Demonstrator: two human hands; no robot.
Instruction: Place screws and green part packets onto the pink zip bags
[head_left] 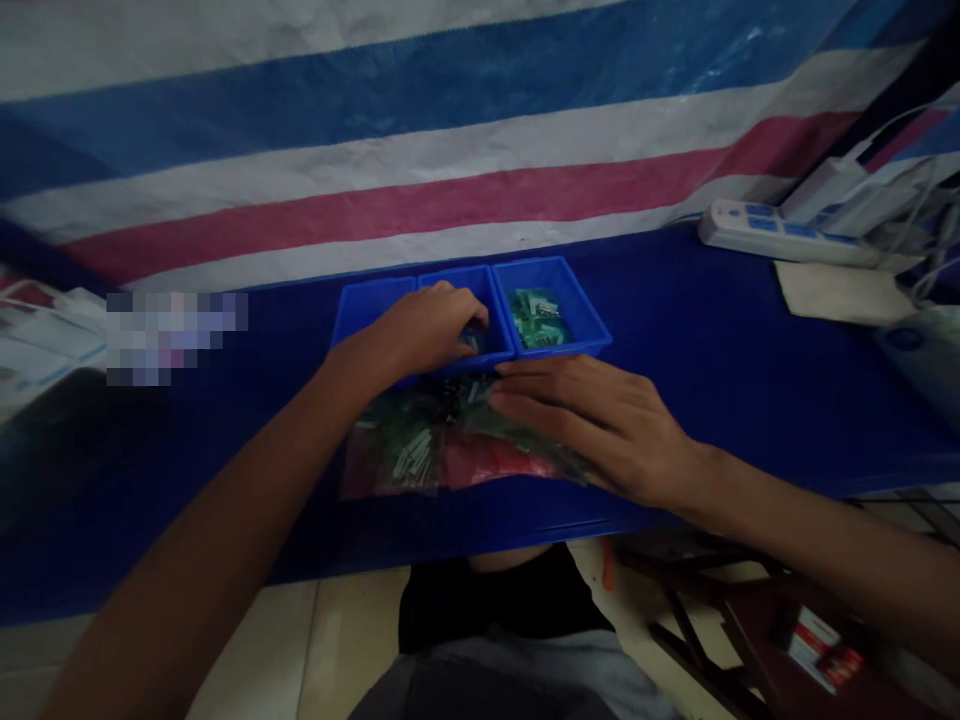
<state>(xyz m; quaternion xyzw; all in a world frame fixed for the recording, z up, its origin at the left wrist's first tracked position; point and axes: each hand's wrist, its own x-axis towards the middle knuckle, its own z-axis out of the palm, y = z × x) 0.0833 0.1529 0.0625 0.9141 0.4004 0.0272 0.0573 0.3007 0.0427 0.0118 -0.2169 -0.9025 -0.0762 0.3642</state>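
Note:
My left hand (439, 325) reaches into the middle blue bin (501, 318), its fingers bent down and closed near the bin floor. What is between the fingertips is too dark to make out. My right hand (600, 415) lies over clear plastic bags in front of the bins, fingers stretched out and touching the top of a dark-looking bag (474, 392). A clear bag of small silvery rod-like pieces (412, 455) lies left of it, and a red packet (495, 458) shows beneath. The right bin (592, 325) holds small green packets (538, 315) with metal pieces inside.
The left blue bin (364, 300) is partly behind my left arm. A power strip (757, 222) with plugs and cables stands at the back right, near a beige flat piece (840, 290). A striped sheet (420, 200) hangs behind the blue table (690, 350).

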